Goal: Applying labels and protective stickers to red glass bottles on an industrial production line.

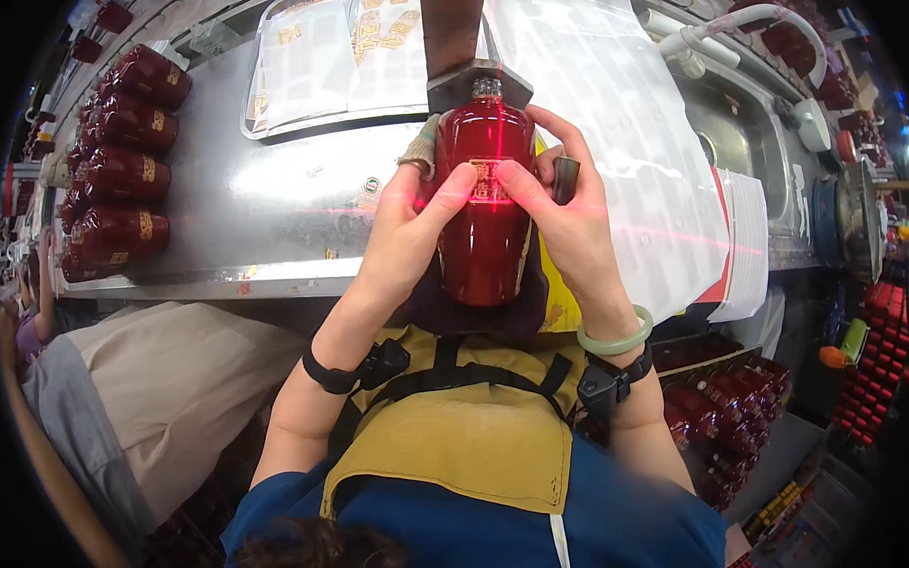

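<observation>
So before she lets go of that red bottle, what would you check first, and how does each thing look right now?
1. Glossy dark red ceramic bottle seated with its neck under the grey metal bracket: ok.
2. Small gold label on the bottle's front pressed by both thumbs: ok.
3. Red laser cross falling on the label: ok, the lines meet there.
4. Left hand and right hand steadying the bottle from either side: ok.
5. Label lying flat without bubbles: cannot tell, the thumbs cover its edges.
6. Small dark tool in the right hand kept off the label: ok.
</observation>
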### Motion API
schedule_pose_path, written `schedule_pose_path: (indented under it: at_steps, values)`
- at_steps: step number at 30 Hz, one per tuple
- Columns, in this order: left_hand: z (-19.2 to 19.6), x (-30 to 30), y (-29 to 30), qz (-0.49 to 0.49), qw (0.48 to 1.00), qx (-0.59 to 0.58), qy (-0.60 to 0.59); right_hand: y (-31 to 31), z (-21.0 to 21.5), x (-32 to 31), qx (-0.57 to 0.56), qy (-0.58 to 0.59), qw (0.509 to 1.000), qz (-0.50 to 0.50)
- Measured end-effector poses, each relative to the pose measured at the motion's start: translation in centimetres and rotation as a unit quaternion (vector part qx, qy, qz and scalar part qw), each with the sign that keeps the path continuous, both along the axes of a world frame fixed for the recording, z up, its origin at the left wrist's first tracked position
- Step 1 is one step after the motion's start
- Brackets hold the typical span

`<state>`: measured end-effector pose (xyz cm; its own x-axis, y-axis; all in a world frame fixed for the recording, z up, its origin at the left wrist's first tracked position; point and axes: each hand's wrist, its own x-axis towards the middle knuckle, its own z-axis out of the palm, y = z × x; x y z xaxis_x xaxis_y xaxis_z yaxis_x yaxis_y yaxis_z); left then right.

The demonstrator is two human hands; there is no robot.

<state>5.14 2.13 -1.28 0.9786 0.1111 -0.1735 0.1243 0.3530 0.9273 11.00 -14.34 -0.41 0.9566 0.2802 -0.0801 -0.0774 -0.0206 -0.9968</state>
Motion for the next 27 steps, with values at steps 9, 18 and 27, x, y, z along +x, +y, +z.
schedule_pose_path:
  at_steps: [9,18,27]
  values:
    - [0.09,0.18,-0.19,0.019,1.0,-0.001,-0.011,-0.32,-0.13,0.1,0.019,0.01,1.0,0.013]
    - [-0.07,0.15,-0.51,0.029,0.999,0.026,-0.036,-0.16,0.0,-0.06,0.014,-0.002,1.0,0.017]
    - [-0.1,0.14,-0.51,0.03,0.998,0.034,-0.04,-0.29,-0.17,0.04,0.028,0.016,0.999,0.021]
